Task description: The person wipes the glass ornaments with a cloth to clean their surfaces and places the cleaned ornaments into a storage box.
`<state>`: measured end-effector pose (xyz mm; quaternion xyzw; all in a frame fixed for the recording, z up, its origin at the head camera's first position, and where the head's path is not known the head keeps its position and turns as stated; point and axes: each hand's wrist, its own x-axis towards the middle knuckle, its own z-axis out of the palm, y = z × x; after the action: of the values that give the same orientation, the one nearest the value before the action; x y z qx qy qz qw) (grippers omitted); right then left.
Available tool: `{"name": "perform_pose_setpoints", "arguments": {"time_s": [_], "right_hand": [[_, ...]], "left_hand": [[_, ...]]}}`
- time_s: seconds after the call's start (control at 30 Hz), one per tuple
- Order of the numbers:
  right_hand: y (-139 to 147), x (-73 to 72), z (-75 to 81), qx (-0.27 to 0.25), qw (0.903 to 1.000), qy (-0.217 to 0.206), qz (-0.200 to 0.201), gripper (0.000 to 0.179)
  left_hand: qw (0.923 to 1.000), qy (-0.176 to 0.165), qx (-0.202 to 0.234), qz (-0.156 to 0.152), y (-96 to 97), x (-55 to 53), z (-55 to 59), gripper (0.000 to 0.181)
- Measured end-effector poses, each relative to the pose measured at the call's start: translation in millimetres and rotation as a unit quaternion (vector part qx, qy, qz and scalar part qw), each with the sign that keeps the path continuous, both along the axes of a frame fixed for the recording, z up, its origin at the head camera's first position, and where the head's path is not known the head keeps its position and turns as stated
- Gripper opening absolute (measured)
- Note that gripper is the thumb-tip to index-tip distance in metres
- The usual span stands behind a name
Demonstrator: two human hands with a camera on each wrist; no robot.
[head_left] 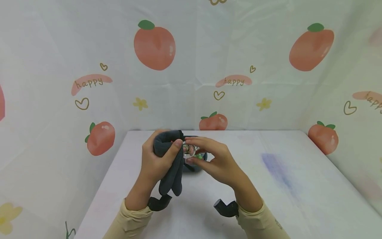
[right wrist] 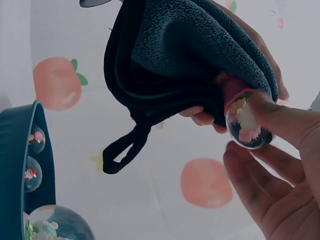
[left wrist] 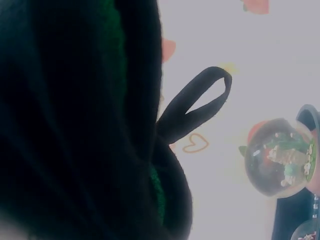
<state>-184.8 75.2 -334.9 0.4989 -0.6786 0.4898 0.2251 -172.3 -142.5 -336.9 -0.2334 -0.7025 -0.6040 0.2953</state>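
Observation:
My left hand (head_left: pixel 155 159) grips a folded dark blue-grey towel (head_left: pixel 171 166), its thumb pressed on the front and the ends hanging down. A hanging loop (right wrist: pixel 122 155) sticks out from the towel's edge. My right hand (head_left: pixel 216 159) pinches a small snow globe (right wrist: pixel 247 122) between thumb and fingers, right against the towel. Small figures show inside the clear ball, and its reddish base (right wrist: pixel 234 90) is partly hidden by the cloth. Behind both hands stands a dark blue bin (head_left: pixel 194 168), mostly covered by them in the head view.
Several other snow globes sit in the bin, among them a larger globe (right wrist: pixel 62 225) at its edge. White table (head_left: pixel 268 212) spreads around the hands. Fruit-printed cloth (head_left: pixel 191 49) hangs behind and along both sides.

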Motion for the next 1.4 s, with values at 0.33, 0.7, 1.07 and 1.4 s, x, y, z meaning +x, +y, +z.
{"name": "perform_pose_setpoints", "arguments": {"time_s": [0.33, 0.7, 1.07, 1.4], "right_hand": [[1.1, 3.2, -0.3, 0.038, 0.9966, -0.048, -0.056, 0.043], [-0.5, 4.1, 1.6, 0.024, 0.9978, -0.046, -0.042, 0.051], [-1.3, 0.3, -0.1, 0.004, 0.9996, 0.022, -0.019, 0.055], [0.1, 0.5, -0.9, 0.017, 0.9987, 0.021, -0.044, 0.057]], "left_hand": [[0.9999, -0.007, -0.001, -0.013, 2.1, 1.4, -0.4, 0.021], [0.9999, 0.01, 0.002, -0.006, 0.7, 0.8, 0.1, 0.022], [0.9997, 0.02, 0.011, -0.013, -0.2, 0.7, 0.5, 0.023], [0.9998, 0.013, 0.016, -0.008, 0.7, 0.8, 0.0, 0.023]]}}
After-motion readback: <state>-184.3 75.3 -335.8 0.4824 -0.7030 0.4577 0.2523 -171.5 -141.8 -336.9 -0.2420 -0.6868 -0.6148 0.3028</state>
